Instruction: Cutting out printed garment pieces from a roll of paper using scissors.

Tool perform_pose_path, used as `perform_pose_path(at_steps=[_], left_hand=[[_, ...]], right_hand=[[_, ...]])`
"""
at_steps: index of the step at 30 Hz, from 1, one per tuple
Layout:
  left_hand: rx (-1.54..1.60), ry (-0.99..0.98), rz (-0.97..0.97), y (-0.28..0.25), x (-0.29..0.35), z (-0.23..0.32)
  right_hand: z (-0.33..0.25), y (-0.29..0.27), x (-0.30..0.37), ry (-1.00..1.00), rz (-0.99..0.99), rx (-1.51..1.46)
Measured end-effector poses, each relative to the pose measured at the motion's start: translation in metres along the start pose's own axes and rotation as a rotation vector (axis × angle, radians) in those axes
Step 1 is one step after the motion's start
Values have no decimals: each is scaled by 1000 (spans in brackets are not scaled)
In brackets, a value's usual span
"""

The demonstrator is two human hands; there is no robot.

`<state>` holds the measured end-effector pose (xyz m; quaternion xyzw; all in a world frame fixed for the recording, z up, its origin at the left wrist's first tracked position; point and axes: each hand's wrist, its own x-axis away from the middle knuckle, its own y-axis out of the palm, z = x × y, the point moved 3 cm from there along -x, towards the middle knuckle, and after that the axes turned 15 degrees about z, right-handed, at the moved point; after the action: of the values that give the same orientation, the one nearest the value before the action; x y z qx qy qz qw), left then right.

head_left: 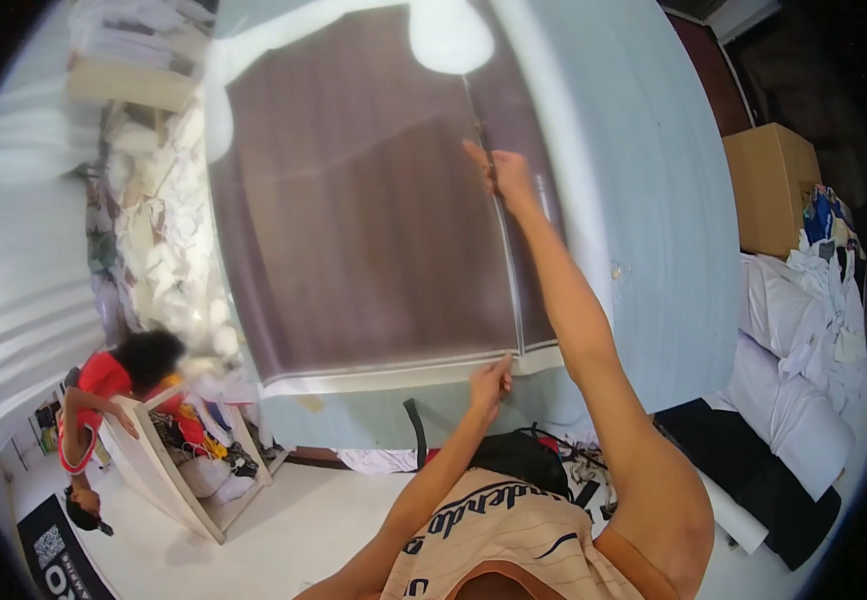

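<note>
A large dark brown translucent sheet (373, 220) with white borders lies over a pale blue table (653, 200). My right hand (513, 178) reaches far across its right part, closed around a slim dark tool that looks like scissors (485, 150). One finger points out to the left. A narrow pale slit runs from this hand down to the sheet's near edge, and a thin line continues beyond the tool. At the near edge, beside the slit's lower end, my left hand (491, 385) is closed, its fingertips pinching the sheet's border.
Left of the table is a heap of white scraps (168, 230). A person in red (103, 380) bends by a wooden bin (158, 460) of colourful cloth. A cardboard box (773, 185), white bundles (788, 350) and black fabric (753, 480) stand or lie on the right.
</note>
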<state>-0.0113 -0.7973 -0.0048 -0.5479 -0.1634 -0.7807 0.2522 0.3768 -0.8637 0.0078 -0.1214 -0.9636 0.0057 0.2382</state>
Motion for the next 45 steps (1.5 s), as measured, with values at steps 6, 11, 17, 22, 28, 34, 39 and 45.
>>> perform_pose_path(at_steps=[6, 11, 17, 22, 28, 34, 39, 45], left_hand=[[-61, 0, -7, 5, -2, 5], [-105, -28, -3, 3, -4, 5], [-97, -4, 51, -14, -16, 8], [-92, -88, 31, 14, -22, 19], [-27, -90, 103, 0, -27, 32], [-76, 78, 94, 13, -26, 10], [32, -102, -125, -33, -18, 3], [-119, 162, 108, -77, -41, 29]], right_hand=[[-44, 23, -74, -58, 31, -89], [-96, 46, -143, -79, -15, 41], [-132, 100, -218, -101, -153, 144], [-181, 112, -318, -159, -117, 236], [-247, 216, -346, -285, -46, 356], [-300, 187, -344, -497, 110, 141], [-252, 109, -176, -602, -13, 173], [-95, -171, 33, -394, 383, 508]])
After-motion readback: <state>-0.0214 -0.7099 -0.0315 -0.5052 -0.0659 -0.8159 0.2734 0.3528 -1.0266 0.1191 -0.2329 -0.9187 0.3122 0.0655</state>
